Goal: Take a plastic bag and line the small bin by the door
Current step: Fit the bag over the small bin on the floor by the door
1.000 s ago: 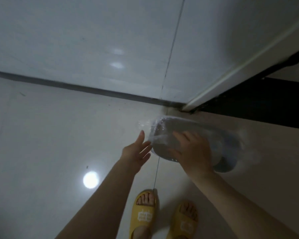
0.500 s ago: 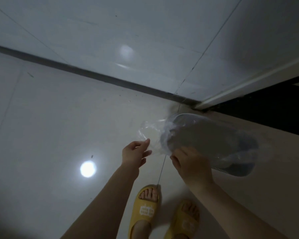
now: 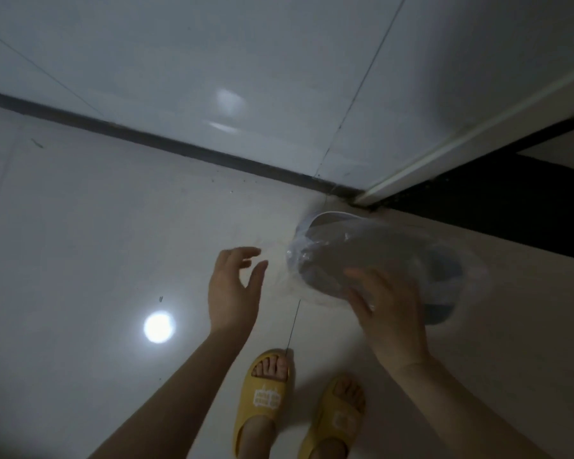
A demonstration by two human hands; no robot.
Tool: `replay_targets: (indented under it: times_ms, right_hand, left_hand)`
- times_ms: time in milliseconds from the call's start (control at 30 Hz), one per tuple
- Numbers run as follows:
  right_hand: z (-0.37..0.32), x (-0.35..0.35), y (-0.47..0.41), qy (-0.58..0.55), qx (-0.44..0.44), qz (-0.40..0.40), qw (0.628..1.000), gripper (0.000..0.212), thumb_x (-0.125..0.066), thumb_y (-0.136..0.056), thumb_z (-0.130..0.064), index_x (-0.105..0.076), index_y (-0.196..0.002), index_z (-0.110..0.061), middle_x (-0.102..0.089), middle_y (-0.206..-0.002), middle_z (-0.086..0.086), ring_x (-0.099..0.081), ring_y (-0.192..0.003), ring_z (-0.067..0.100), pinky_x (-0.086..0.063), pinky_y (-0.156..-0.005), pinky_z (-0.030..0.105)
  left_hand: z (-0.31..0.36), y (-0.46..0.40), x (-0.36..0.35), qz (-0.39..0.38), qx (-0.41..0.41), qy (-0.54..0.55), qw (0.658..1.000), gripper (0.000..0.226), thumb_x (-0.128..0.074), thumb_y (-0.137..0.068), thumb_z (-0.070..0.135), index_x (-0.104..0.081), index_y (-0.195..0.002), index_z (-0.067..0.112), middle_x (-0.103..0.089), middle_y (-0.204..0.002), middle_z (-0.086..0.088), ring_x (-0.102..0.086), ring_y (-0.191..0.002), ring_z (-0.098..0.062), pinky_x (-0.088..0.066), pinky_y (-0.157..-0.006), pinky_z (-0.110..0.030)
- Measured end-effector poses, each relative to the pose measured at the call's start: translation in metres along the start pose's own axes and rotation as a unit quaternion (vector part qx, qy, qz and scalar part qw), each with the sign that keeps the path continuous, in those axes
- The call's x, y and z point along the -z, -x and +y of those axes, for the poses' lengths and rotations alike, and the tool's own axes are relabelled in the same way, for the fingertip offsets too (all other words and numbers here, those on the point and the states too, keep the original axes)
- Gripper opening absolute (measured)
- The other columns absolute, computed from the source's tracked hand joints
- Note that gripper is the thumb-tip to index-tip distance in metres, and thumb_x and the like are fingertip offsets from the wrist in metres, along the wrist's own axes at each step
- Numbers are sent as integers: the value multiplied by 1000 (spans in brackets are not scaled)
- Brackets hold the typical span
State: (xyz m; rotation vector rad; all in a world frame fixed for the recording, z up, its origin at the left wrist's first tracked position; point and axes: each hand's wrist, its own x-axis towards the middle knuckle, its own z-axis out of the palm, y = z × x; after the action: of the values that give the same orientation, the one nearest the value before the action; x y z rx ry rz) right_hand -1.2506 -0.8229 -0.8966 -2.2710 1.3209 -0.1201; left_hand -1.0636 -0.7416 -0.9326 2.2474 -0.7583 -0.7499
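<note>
A small grey-blue bin [image 3: 322, 218] stands on the floor in the corner beside the door frame. A clear plastic bag [image 3: 381, 246] is draped over its mouth and spills past the rim on both sides. My right hand [image 3: 390, 309] is at the bin's near rim, thumb and fingers closed on the bag there. My left hand [image 3: 232, 289] hovers just left of the bin with fingers spread and nothing held; a thin loose edge of the bag lies close to its fingertips. The bin's inside is hidden under the plastic.
A white tiled wall meets the glossy floor along a dark skirting line [image 3: 146, 137]. The white door frame [image 3: 478, 144] and a dark threshold [image 3: 494, 207] lie right of the bin. My feet in yellow slippers [image 3: 265, 392] stand just before it. A lamp reflection [image 3: 158, 327] shines on the floor.
My left hand has let go of the bag's edge and opened. My right hand has slid along the near rim with the bag, which now lies lower over the bin.
</note>
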Motion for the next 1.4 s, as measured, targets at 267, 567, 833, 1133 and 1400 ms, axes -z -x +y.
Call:
replay_targets:
  times_ms: [267, 567, 833, 1133, 1400]
  right_hand:
    - [45, 32, -70, 77, 1, -42, 996, 31, -54, -90, -20, -60, -117, -7, -65, -116, 18, -57, -106, 38, -43, -89, 48]
    - [57, 6, -122, -63, -71, -85, 992, 17, -59, -86, -22, -70, -84, -9, -71, -86, 14, -61, -83, 29, -48, -76, 38]
    - [68, 5, -132, -123, -24, -154, 980, 5, -68, -81, -22, -67, -76, -19, -60, -65, -7, -54, -62, -4, -39, -58, 9]
    - [75, -26, -152, -183, -187, -152, 953, 10, -67, -81, -15, -66, -71, -14, -59, -61, 0, -53, -59, 10, -41, -62, 24]
    - [70, -8, -153, -146, -199, -160, 956, 22, -66, -82, -23, -70, -98, -9, -66, -82, 3, -59, -77, 15, -43, -76, 27]
  left_hand:
    - [46, -30, -39, -158, -122, -127, 972, 47, -47, -93, 37, -45, -136, 17, -53, -137, -5, -51, -122, -21, -37, -101, -31]
    - [31, -74, -44, -192, -33, -120, 974, 22, -57, -89, 28, -69, -86, 9, -69, -88, -9, -59, -77, -20, -44, -69, -28]
    - [34, -96, -51, -126, -12, 5, 992, 25, -44, -95, 27, -51, -80, 9, -54, -69, -1, -48, -61, -15, -38, -54, -25]
    - [8, -109, -82, -123, -4, -64, 990, 24, -39, -97, 27, -43, -80, 11, -51, -84, -7, -46, -71, -21, -33, -62, -32]
    - [1, -88, -72, -171, 27, -79, 982, 31, -36, -98, 29, -57, -111, 10, -58, -110, -15, -53, -89, -23, -39, -76, -31]
